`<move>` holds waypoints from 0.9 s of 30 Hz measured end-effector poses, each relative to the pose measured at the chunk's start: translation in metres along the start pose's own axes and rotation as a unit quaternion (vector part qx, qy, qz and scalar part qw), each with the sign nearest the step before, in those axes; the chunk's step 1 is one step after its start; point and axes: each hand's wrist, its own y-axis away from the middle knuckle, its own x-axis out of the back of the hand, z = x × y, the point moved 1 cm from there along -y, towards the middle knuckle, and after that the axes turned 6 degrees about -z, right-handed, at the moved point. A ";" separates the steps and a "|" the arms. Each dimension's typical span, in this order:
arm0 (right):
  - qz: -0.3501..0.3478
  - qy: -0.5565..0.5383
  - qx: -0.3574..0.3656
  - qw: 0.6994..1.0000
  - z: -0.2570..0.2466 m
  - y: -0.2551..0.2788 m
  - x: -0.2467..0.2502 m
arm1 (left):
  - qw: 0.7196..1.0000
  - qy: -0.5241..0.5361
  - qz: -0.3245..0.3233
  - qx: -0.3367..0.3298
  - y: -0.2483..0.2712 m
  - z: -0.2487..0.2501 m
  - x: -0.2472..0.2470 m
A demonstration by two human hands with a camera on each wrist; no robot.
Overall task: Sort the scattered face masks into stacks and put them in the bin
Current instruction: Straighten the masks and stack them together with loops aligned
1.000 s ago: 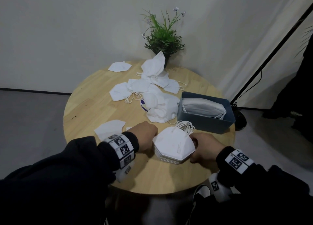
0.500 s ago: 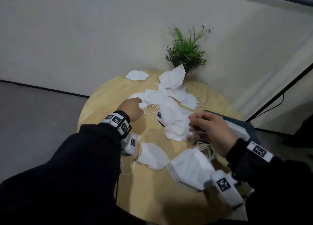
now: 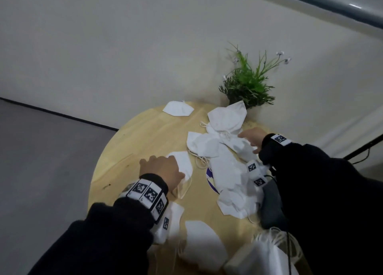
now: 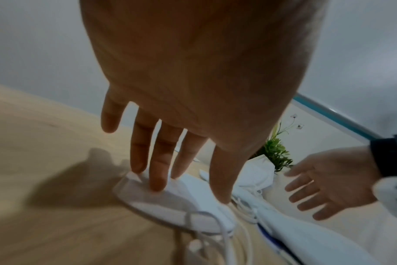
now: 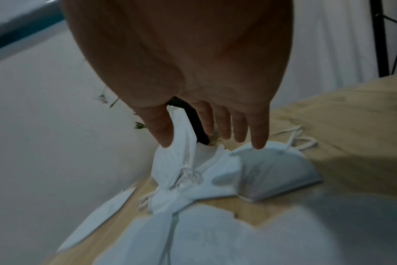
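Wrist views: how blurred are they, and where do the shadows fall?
Left wrist view: the left hand is fairly sharp and casts a dark shadow on the table to its left; the lower edge smears. Right wrist view: the right hand is dim, the masks below blurred.

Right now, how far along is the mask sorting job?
Done: one stack of masks sits at the table's near edge, and the bin is mostly hidden by the right sleeve. In hand: the left hand presses straight fingers on a loose mask; the right hand reaches open over the pile by the plant. Left: most masks lie scattered.
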 end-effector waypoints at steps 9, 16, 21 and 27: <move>0.060 -0.143 0.011 0.988 -0.029 -0.087 -0.008 | 0.998 0.062 -0.019 0.018 -0.011 -0.029 -0.004; -0.107 -0.092 0.101 0.985 -0.037 -0.045 -0.041 | 0.963 0.261 0.064 -0.037 -0.012 -0.038 0.019; -0.161 0.014 0.125 0.979 -0.041 0.002 -0.053 | 0.806 0.558 0.191 -0.052 0.002 -0.043 0.050; -0.146 0.026 0.124 0.981 -0.044 0.042 -0.041 | 0.746 0.624 0.227 -0.041 0.006 -0.043 0.056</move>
